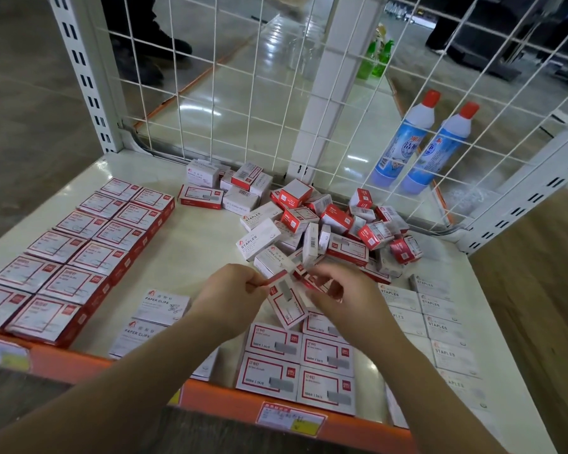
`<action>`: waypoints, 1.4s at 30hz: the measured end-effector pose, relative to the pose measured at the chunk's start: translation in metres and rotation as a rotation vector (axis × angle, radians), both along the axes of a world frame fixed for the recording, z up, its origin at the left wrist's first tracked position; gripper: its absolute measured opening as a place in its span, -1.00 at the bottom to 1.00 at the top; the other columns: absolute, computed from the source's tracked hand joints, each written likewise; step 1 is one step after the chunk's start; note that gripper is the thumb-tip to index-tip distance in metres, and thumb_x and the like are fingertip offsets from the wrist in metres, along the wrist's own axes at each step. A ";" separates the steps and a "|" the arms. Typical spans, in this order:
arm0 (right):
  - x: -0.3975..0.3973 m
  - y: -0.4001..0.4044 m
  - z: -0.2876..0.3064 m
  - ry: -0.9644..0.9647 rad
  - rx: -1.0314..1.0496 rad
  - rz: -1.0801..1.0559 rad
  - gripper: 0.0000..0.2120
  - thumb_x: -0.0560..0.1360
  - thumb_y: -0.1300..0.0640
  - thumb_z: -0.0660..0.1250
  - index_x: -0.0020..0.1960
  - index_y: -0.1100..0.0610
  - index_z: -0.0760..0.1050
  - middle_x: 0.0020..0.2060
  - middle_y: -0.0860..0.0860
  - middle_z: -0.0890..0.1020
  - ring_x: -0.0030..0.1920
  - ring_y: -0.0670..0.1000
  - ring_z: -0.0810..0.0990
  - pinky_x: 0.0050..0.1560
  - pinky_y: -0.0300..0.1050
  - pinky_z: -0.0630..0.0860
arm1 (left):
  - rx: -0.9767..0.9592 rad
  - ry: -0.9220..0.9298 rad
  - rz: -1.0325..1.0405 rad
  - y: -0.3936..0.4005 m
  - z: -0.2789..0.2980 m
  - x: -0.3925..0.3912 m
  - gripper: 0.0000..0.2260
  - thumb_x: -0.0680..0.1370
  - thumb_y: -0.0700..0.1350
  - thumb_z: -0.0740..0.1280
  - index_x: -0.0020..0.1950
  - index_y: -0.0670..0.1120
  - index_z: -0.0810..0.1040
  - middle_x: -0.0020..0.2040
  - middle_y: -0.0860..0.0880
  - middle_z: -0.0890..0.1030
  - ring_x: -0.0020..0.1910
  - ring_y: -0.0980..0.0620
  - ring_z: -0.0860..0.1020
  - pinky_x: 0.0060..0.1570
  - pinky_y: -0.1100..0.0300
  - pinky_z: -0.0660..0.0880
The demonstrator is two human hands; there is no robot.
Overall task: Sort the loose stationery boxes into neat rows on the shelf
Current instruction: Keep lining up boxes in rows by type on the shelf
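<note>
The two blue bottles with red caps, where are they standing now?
In the head view, the blue bottles stand at the upper right, behind the white wire grid, beyond the loose pile of boxes on the shelf.

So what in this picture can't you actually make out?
Head view only:
- Right hand: motion-blurred; its grip cannot be told.
- Boxes low in the loose pile: covered by the boxes above.
- Price tag on the shelf edge: print too small.
- Rows under the forearms: partly hidden.
- Blue bottles: labels crossed by the wire grid.
</note>
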State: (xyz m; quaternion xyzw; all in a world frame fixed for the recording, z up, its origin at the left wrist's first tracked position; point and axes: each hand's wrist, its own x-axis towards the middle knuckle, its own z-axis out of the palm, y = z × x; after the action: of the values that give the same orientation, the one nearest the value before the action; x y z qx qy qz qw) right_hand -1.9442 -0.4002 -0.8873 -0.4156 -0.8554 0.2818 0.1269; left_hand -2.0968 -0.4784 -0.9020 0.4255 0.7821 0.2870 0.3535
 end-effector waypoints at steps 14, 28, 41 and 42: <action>-0.016 0.008 0.012 0.032 -0.092 0.014 -0.86 0.50 0.16 0.33 0.03 0.03 0.60 -0.19 -0.21 0.59 -0.15 -0.26 0.54 -0.18 -0.45 0.42 | 0.066 -0.022 -0.006 0.001 0.004 0.004 -0.78 0.59 -0.10 0.21 0.20 0.00 0.53 -0.13 0.15 0.56 -0.20 0.14 0.52 -0.30 0.36 0.43; -0.013 0.003 0.004 0.466 -0.250 -0.399 -0.84 0.47 0.18 0.34 0.03 0.02 0.55 -0.12 -0.14 0.62 -0.09 -0.13 0.61 -0.08 -0.26 0.54 | 0.060 -0.207 0.130 0.002 -0.004 0.016 -0.79 0.61 -0.11 0.13 -0.14 0.07 0.49 -0.25 0.10 0.52 -0.37 0.14 0.45 -0.52 0.45 0.34; 0.001 0.000 -0.003 0.228 -0.302 -0.061 -0.55 0.49 0.20 0.34 0.27 -0.19 0.39 -0.13 -0.05 0.63 -0.11 -0.12 0.60 -0.01 -0.28 0.53 | 0.180 -0.313 0.289 -0.005 0.004 0.003 -0.68 0.55 -0.19 0.27 0.29 0.04 0.47 0.01 0.06 0.63 -0.01 0.01 0.59 0.02 -0.01 0.57; 0.002 0.001 -0.004 0.213 -0.300 -0.053 -0.53 0.47 0.21 0.36 0.25 -0.21 0.39 -0.14 -0.06 0.63 -0.13 -0.14 0.59 -0.05 -0.31 0.52 | 0.186 -0.306 0.285 -0.005 0.002 0.002 -0.68 0.55 -0.20 0.28 0.29 0.02 0.47 -0.01 0.07 0.63 -0.02 0.02 0.59 0.00 0.01 0.57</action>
State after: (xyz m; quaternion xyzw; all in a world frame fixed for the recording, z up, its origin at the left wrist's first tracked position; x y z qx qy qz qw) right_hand -1.9418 -0.3994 -0.8914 -0.4203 -0.7742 0.4451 0.1608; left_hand -2.0950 -0.4838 -0.8997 0.2931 0.7416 0.4660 0.3833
